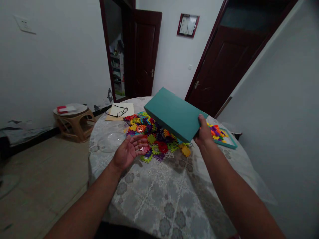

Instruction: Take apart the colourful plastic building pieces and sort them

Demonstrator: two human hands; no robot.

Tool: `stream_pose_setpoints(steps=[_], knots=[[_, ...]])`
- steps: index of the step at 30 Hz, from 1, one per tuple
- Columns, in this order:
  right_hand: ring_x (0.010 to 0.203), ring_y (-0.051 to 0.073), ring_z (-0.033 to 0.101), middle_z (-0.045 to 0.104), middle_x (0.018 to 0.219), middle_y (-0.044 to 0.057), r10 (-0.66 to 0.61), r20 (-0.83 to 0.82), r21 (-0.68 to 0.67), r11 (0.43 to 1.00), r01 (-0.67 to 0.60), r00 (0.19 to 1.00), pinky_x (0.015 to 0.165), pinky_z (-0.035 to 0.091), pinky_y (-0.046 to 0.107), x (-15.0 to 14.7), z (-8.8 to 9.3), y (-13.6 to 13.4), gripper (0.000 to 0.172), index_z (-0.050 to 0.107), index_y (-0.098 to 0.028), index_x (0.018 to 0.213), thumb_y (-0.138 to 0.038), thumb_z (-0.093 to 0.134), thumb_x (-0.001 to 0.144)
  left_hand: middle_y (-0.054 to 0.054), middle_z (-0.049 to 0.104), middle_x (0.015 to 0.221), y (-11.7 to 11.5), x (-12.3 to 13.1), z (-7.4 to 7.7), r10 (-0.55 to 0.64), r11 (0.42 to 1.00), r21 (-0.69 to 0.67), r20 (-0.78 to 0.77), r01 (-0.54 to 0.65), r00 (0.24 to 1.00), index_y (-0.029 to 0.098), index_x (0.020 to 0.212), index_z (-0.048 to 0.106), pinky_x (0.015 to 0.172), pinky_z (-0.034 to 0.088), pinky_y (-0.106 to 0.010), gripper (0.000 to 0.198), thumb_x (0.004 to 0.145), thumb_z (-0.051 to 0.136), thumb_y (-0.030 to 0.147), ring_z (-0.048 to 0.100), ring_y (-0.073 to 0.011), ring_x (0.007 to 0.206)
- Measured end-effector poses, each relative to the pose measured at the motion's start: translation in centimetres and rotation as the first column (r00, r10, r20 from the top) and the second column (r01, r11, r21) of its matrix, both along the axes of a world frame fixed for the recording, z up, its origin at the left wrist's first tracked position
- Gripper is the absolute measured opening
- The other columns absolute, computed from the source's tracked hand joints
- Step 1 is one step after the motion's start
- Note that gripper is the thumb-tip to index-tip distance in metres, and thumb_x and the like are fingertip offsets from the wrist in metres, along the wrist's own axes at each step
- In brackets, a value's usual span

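Observation:
My right hand (203,132) grips the near corner of a teal box (174,113) and holds it tilted above a heap of colourful plastic interlocking pieces (156,139) on the round table (159,192). My left hand (131,150) lies palm up at the heap's near left edge, fingers spread, a small piece resting on its fingers. A second teal tray (225,137) with more coloured pieces sits just right of my right hand.
A pair of glasses (118,113) lies on a cream paper at the table's far left. A clear plastic lid (111,141) rests left of the heap. A low wooden stool (74,122) stands on the floor to the left. Dark doors lie beyond.

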State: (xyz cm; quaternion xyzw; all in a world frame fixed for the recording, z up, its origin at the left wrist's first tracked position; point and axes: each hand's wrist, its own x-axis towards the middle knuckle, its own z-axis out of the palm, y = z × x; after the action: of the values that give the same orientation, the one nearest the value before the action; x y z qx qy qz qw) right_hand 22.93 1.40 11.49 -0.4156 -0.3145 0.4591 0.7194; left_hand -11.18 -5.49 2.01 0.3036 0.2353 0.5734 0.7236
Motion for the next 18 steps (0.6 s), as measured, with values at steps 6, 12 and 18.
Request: stream_pose_setpoints(steps=[6, 12, 18], knots=[[0.087, 0.024, 0.081, 0.083, 0.095, 0.001, 0.026, -0.171, -0.118, 0.992, -0.047, 0.985, 0.088, 0.071, 0.043, -1.0, -1.2, 0.2, 0.042, 0.07, -0.023, 0.121, -0.057, 0.074, 0.096, -0.023, 0.08, 0.121, -0.3, -0.5, -0.7, -0.015, 1.0, -0.017, -0.018, 0.014, 1.0, 0.01, 0.131, 0.07, 0.081, 0.07, -0.045, 0.048, 0.106, 0.059, 0.049, 0.081, -0.0322, 0.105], [0.113, 0.027, 0.077, 0.08, 0.125, 0.006, -0.025, 0.017, 0.201, 0.979, 0.021, 1.0, 0.105, 0.065, 0.048, -0.4, -2.0, -5.0, 0.071, 0.062, -0.023, 0.143, -0.065, 0.08, 0.088, -0.02, 0.075, 0.14, -0.4, -0.9, 1.1, -0.045, 0.999, -0.012, -0.073, 0.044, 0.996, 0.021, 0.143, 0.067, 0.081, 0.07, -0.052, 0.079, 0.088, 0.069, 0.079, 0.077, -0.0394, 0.117], [0.153, 0.041, 0.051, 0.048, 0.168, 0.015, -0.218, 0.569, 0.476, 0.874, -0.101, 0.793, 0.13, 0.04, 0.059, 2.2, -3.4, -13.8, 0.123, 0.028, -0.027, 0.172, -0.081, 0.084, 0.077, -0.007, 0.076, 0.143, -0.6, -3.5, -0.2, -0.071, 0.997, -0.003, -0.357, 0.075, 0.931, 0.042, 0.144, 0.068, 0.068, 0.067, -0.057, 0.087, 0.087, 0.039, 0.1, 0.074, -0.0473, 0.121]])
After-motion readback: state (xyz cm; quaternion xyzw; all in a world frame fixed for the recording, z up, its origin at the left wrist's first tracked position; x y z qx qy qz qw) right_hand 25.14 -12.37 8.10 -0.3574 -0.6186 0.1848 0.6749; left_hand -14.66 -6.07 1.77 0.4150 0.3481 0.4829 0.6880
